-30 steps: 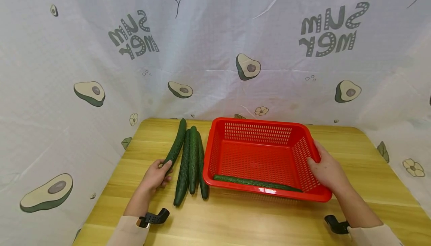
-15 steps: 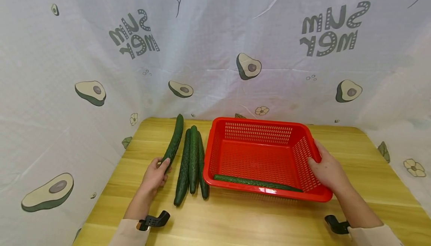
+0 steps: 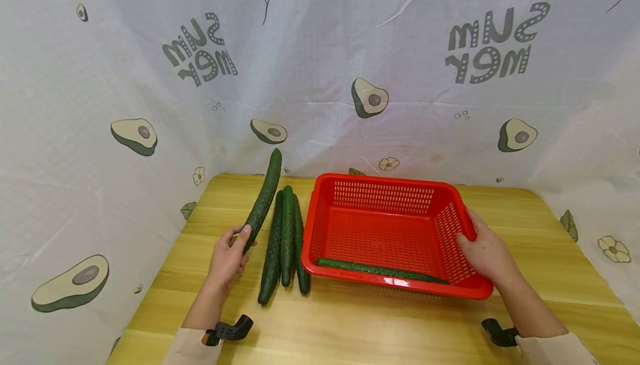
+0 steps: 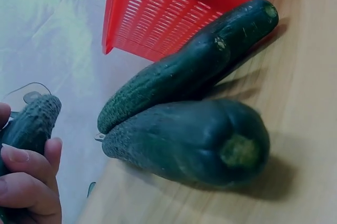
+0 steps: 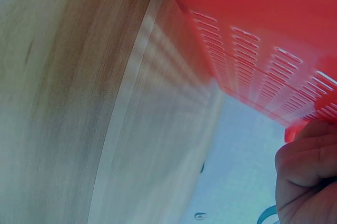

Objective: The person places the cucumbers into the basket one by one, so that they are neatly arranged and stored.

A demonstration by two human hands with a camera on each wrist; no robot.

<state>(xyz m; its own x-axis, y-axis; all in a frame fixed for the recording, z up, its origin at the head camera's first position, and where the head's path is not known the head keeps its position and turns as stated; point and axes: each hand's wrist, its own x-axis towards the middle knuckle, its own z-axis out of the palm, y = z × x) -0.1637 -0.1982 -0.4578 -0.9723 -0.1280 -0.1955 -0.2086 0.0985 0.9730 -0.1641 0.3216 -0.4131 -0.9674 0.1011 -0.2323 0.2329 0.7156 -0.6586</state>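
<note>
My left hand (image 3: 229,256) grips a long dark green cucumber (image 3: 265,198) near its lower end, the far end tilted up over the table's back edge. In the left wrist view, fingers (image 4: 31,182) curl round the same cucumber (image 4: 31,129). Just right of it, three more cucumbers (image 3: 286,237) lie side by side on the table. My right hand (image 3: 487,251) grips the right rim of a red plastic basket (image 3: 390,180), thumb inside. One cucumber (image 3: 380,271) lies in the basket along its near wall. The right wrist view shows knuckles (image 5: 308,166) at the basket's rim.
The wooden table (image 3: 350,326) carries everything. Behind and at the sides hangs a white curtain (image 3: 320,65) printed with avocados. The basket's left wall stands close beside the lying cucumbers.
My left hand has lifted the cucumber, raising its far end and shifting it slightly up in the head view. The right hand and the basket stay put.
</note>
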